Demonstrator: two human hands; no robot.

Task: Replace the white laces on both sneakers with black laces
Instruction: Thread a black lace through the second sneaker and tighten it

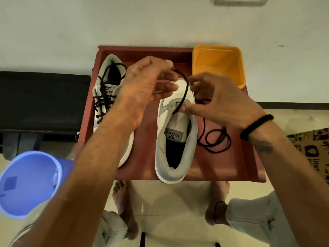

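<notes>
L hand [147,86] pinches round black lace [185,90] (tip end); R hand [219,102] pinches sneaker [175,139] eyelet edge.

Dim, warm indoor light, soft throughout.
Edges bowed with wide-angle distortion; faint shadows lay under the forearms, fine detail stayed smeared.

"Velarro" with small logo on grey tongue label of unlaced white-grey sneaker [175,132]. Partly hidden same word on black-laced white-grey sneaker [108,90] tongue.
</notes>
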